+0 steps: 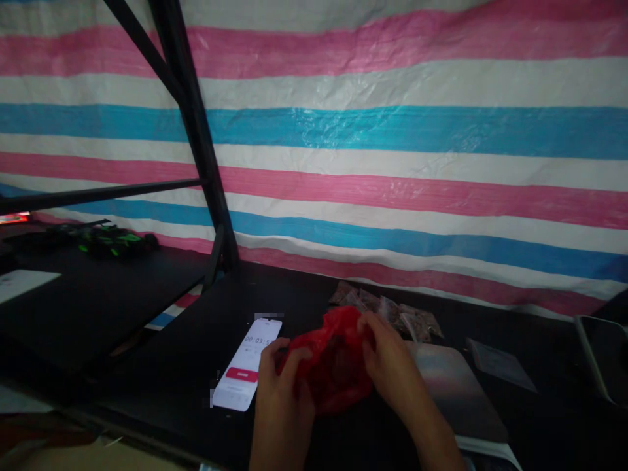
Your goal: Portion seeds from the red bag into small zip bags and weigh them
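Note:
A red plastic bag [338,379] is between my two hands on the black table, its mouth spread and dark, indistinct contents inside. My left hand [287,379] pinches the bag's left edge with bent fingers. On the other side my right hand [385,353] grips the upper right edge. Just left of my left hand lies a phone [238,386] with a timer on its lit screen. Behind the bag sit several small clear bags [417,320] of brownish pieces.
A flat grey object [456,386] lies right of my right hand, beside an clear flat bag [500,363]. A dark device [606,360] stands at the far right. Black frame posts [196,137] rise at left, near a green-and-black toy car [115,241].

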{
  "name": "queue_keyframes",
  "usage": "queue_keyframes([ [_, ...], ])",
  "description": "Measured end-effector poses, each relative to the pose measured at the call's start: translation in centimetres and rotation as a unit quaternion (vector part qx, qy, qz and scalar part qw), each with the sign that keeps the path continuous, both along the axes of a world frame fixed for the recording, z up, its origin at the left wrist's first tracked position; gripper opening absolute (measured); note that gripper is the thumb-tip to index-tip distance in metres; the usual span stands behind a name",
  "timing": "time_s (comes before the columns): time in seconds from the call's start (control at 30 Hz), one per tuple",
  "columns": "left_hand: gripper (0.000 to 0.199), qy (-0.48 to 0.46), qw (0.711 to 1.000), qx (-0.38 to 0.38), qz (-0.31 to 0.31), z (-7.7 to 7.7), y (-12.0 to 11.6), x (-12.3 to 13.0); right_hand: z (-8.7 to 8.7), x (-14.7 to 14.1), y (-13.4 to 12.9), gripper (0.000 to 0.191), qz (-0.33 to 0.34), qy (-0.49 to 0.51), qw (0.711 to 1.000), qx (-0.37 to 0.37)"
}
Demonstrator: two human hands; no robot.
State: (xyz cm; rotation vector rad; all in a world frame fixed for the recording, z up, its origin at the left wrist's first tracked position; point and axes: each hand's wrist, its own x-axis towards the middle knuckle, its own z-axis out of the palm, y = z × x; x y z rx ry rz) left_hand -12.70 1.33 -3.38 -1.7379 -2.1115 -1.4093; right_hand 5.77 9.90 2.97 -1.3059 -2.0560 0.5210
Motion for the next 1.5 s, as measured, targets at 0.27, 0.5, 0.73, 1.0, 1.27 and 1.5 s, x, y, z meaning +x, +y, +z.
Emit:
queue_keyframes([
  [0.27,0.064,0.166,0.974,-0.154,0.023,2.7,-1.4,-1.8,1.8,2.8,-1.8,0.051,0.002,-0.148,0.983,-0.113],
  [0.5,0.052,0.16,0.963,-0.216,-0.026,2.5,-1.6,1.2,2.1,1.1,-3.6,0.038,0.055,-0.146,0.987,-0.043],
  [0.73,0.059,0.145,0.943,-0.288,-0.081,3.1,-0.7,1.6,3.0,-0.7,-5.2,0.039,0.122,-0.127,0.984,-0.021],
  [1.0,0.06,0.151,0.941,-0.289,-0.095,3.2,-1.0,1.4,1.8,-1.0,-6.0,0.007,0.113,-0.127,0.978,-0.117],
  [1.27,0.061,0.137,0.941,-0.283,-0.125,3.1,-1.5,2.4,4.7,-3.5,-0.1,0.024,0.019,-0.066,0.996,-0.055],
  [1.5,0.054,0.115,0.954,-0.261,-0.087,2.4,-1.8,2.4,3.1,-8.2,3.8,0.013,0.055,-0.21,0.974,-0.066],
])
